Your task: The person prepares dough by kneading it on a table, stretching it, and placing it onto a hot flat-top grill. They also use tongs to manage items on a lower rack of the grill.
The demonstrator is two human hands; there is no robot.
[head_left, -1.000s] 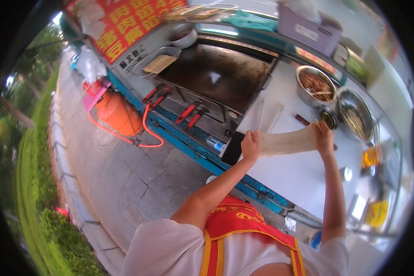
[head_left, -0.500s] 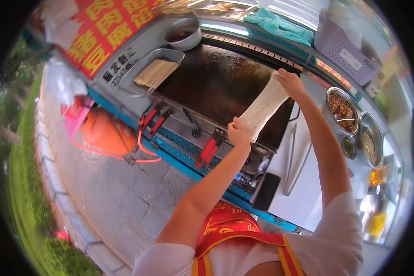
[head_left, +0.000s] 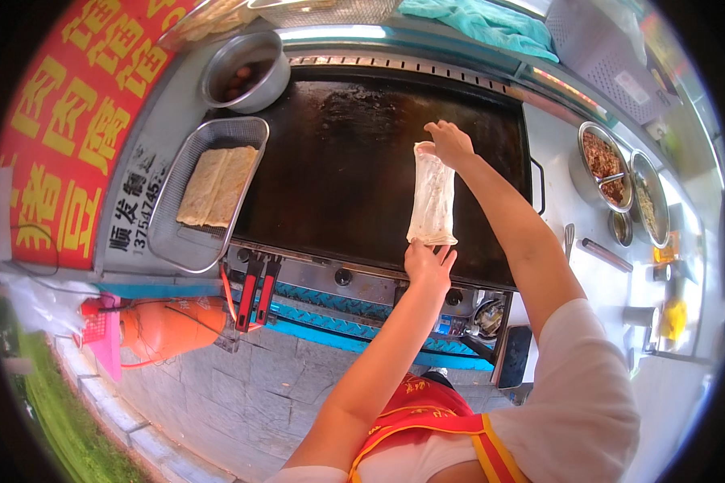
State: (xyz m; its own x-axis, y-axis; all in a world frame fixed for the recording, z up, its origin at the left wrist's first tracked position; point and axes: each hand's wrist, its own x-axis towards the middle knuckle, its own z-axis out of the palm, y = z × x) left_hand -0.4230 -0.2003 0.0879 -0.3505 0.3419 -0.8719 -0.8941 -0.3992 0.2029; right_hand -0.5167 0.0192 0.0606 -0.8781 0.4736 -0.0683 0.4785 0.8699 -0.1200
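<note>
A pale, thin rectangular sheet of dough (head_left: 433, 197) lies lengthwise over the right part of the dark griddle (head_left: 330, 173). At its far end is my right hand (head_left: 449, 143), fingers stretched to the left above the edge. My left hand (head_left: 428, 264) is at the near end, fingers apart, its tips against the dough's edge. Left of the griddle, two browned flatbread pieces (head_left: 217, 187) sit side by side in a wire-mesh tray (head_left: 163, 233).
A metal pot (head_left: 270, 84) stands behind the tray. Bowls of minced filling (head_left: 600, 157) and shredded filling (head_left: 646, 201) are at the right, near a spatula (head_left: 569, 240). Red-handled tongs (head_left: 254, 298) hang at the front. A phone (head_left: 514, 356) and an orange gas cylinder (head_left: 181, 326) are nearer me.
The stretched dough has come down onto the griddle, and both hands have loosened from its ends. My view has turned, bringing the tray and griddle more squarely into sight.
</note>
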